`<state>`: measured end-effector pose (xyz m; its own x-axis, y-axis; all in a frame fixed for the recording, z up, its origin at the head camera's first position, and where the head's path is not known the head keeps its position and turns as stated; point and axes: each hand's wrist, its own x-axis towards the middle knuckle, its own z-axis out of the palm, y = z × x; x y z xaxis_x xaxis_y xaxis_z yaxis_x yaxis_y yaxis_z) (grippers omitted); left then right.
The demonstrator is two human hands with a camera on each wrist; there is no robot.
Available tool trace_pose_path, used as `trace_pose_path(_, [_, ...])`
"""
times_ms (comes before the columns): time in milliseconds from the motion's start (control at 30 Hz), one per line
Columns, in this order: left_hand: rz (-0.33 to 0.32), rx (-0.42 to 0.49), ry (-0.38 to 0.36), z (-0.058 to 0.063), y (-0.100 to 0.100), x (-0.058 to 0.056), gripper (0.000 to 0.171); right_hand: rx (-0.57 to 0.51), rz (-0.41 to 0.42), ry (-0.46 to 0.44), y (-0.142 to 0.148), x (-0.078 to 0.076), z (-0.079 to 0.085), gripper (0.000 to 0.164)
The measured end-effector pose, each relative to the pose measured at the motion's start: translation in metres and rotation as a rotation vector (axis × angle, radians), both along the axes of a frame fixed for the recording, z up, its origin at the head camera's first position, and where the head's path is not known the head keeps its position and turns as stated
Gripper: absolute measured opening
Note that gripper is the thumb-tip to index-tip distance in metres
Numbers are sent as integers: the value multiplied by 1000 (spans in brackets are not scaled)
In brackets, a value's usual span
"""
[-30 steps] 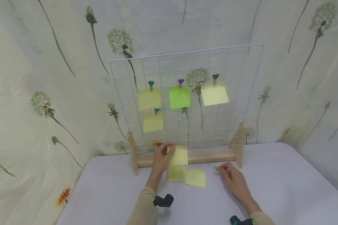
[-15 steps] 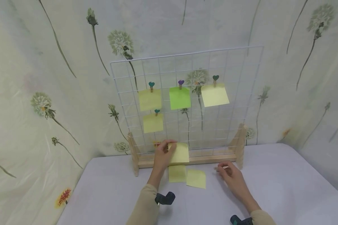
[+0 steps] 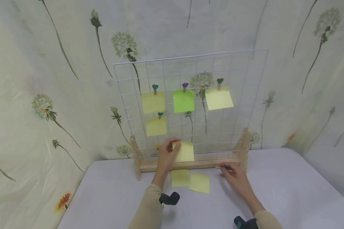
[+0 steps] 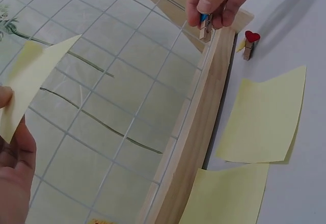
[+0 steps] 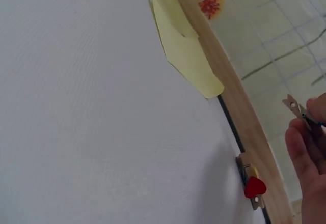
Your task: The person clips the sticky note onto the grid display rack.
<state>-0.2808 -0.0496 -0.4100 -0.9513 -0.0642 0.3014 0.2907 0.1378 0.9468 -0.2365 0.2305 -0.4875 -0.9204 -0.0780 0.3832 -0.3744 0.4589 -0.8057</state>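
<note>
My left hand (image 3: 166, 157) pinches a pale yellow sticky note (image 3: 186, 152) by its left side, just in front of the lower part of the white wire grid (image 3: 175, 58). In the left wrist view this note bends slightly between thumb and fingers. Lower right of it, my right hand (image 3: 238, 178) pinches a small wooden clothespin (image 4: 206, 29) with a bit of blue on it. The pin's wooden tip points out past the fingertips in the right wrist view. Beside the grid's wooden base lies another clothespin (image 4: 248, 45) with a red heart.
Two yellow sticky notes, a left one (image 3: 180, 178) and a right one (image 3: 199, 183), lie on the white table (image 3: 103, 197). Heart clothespins hold a green note (image 3: 183, 101) and several yellow notes (image 3: 154, 103) on the grid. Wooden feet (image 3: 244, 146) support it. A floral curtain hangs behind.
My left hand has raised the sticky note up and slightly right, away from the notes on the table. My right hand stays nearly in place, and the clothespin has turned between its fingers.
</note>
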Motion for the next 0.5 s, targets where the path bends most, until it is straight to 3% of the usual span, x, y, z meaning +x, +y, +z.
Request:
trace_pose_path(133, [-20, 25, 15, 4, 1, 0, 21, -14, 17, 21, -2, -2, 7, 21])
trace_pose_path(500, [21, 75, -31, 11, 5, -5, 29, 55, -3, 77, -6, -7, 18, 19])
